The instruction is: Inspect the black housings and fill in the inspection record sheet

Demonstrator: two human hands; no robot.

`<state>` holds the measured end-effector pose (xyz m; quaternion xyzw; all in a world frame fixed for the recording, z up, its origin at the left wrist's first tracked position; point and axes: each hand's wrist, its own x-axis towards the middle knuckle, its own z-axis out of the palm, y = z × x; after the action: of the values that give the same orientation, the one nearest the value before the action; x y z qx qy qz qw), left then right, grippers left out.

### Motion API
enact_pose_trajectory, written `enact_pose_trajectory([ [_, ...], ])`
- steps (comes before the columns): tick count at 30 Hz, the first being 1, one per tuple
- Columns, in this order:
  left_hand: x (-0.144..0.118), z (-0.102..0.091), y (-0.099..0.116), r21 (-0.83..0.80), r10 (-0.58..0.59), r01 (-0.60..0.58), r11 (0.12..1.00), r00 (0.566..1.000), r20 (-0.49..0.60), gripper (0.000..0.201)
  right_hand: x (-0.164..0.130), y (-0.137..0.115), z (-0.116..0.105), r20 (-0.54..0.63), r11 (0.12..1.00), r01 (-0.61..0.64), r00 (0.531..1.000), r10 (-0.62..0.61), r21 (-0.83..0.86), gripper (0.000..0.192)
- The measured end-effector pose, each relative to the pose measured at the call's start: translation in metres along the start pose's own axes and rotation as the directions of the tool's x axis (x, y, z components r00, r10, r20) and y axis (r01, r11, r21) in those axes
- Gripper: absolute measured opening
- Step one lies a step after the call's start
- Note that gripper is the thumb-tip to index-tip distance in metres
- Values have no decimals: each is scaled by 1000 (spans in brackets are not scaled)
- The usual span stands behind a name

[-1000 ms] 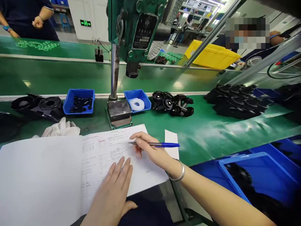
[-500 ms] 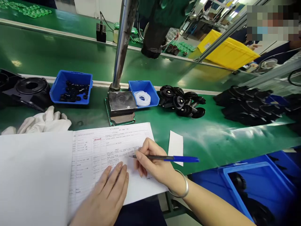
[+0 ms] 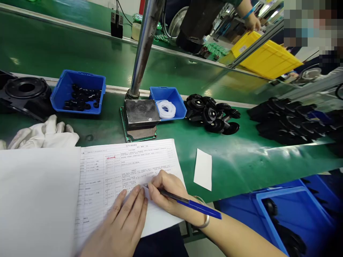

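Form-filling under way: right hand (image 3: 166, 194) pinches the blue-barrelled ballpoint pen (image 3: 184, 201) on the white printed paper form (image 3: 128, 167) at the counter's near edge, left hand (image 3: 120, 225) spread flat steadying it; next entry needs the sheet held steady.

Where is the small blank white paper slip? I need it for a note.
In the head view, the small blank white paper slip lies on the green bench mat, right of the printed form, beyond the right hand.

Both forearms are seen bare, with no sleeves or gloves worn. A thin silver bangle (image 3: 201, 218) is worn around the right wrist.
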<state>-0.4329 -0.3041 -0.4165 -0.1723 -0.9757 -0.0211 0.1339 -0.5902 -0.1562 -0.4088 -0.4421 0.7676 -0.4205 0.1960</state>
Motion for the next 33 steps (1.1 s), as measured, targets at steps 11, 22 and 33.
enact_pose_trajectory([
  [11, -2, 4, 0, -21, 1, -1, 1000, 1000, 8, 51, 3, 3, 0, 53, 1000, 23, 998, -24, 18, 20],
  [22, 1, 7, -1, -10, -5, 5, 1000, 1000, 2, 49, 4, 4, 2, 10, 998, 62, 998, -62, 9, 21],
  [33, 1, 8, 1, -4, -10, 10, 1000, 1000, -15, 48, 6, 4, 3, -9, 998, 53, 999, -53, 42, 22],
])
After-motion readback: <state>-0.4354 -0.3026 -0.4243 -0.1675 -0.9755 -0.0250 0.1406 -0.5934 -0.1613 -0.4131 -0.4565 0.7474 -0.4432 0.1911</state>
